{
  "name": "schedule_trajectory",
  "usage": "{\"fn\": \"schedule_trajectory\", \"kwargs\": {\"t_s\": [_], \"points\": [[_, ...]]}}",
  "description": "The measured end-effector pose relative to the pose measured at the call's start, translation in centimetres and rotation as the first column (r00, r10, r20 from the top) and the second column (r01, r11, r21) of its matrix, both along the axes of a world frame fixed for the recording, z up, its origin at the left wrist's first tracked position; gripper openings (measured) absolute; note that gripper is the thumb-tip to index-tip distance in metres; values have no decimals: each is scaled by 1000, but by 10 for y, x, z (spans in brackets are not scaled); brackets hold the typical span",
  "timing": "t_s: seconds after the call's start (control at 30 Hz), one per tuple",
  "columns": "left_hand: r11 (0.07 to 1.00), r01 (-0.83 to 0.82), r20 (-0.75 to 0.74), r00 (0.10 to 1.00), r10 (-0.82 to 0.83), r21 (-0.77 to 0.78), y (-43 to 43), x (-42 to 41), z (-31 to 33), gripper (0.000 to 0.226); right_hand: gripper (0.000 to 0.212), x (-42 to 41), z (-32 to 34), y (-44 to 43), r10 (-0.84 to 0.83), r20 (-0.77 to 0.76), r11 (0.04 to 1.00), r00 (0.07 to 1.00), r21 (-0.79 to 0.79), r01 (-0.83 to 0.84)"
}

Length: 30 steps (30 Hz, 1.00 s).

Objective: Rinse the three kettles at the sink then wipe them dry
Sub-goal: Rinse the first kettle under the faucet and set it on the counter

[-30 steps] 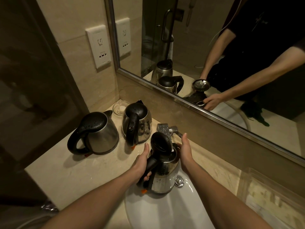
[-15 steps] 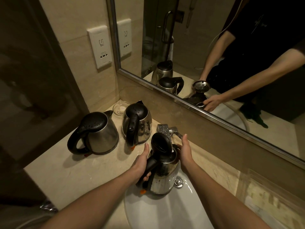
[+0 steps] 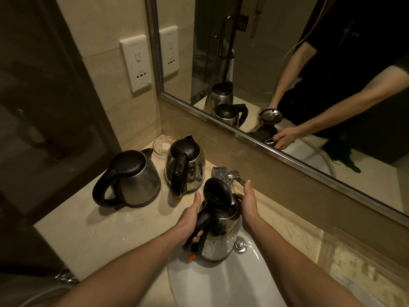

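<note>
At the far left we see a wall socket plate point(image 3: 136, 63) on the tiled wall, and below it the beige counter point(image 3: 93, 231). On that counter stands the leftmost kettle point(image 3: 130, 180), upright, lid shut, its black handle facing us and water drops on its lid. Just behind it, in the corner, sits a small glass dish point(image 3: 163, 145). Beside the first kettle, apart from it, stands the second kettle point(image 3: 187, 166), also upright and shut, with its handle turned toward us. Further right we find our left hand point(image 3: 190, 220) curled closed around the black handle of the third kettle point(image 3: 218, 235), thumb raised along the top of the handle. This kettle hangs over the back rim of the white sink point(image 3: 212, 284), its lid flipped up and open, its steel body wet with drops. The chrome tap point(image 3: 225, 173) stands directly behind the raised lid. Our right hand point(image 3: 249, 202) is loosely cupped against the kettle's upper right side near the rim, fingers pressed to the metal; we cannot tell how firmly it grips. Above and to the right runs the mirror point(image 3: 309, 165), reflecting both arms and the kettles.
</note>
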<state>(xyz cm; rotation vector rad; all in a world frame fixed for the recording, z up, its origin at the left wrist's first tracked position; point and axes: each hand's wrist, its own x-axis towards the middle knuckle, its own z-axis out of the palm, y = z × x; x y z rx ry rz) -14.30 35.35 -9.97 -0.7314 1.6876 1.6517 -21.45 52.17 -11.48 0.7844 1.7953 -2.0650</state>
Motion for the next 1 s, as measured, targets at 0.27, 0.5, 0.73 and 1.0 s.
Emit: {"fn": "schedule_trajectory", "kwargs": {"t_s": [0.27, 0.5, 0.73, 1.0], "points": [[1000, 7, -29, 1000, -7, 5, 0, 0, -3, 104, 121, 3, 5, -1, 9, 11, 999, 1000, 42, -9], [1000, 17, -44, 999, -16, 14, 1, 0, -2, 102, 96, 6, 12, -2, 0, 12, 998, 1000, 58, -1], [1000, 14, -42, 999, -14, 13, 3, 1, -1, 97, 82, 11, 15, -4, 46, -29, 990, 999, 137, -42], [1000, 19, -58, 998, -20, -20, 1, 13, -3, 84, 107, 25, 20, 5, 175, -42, 979, 984, 115, -169]]}}
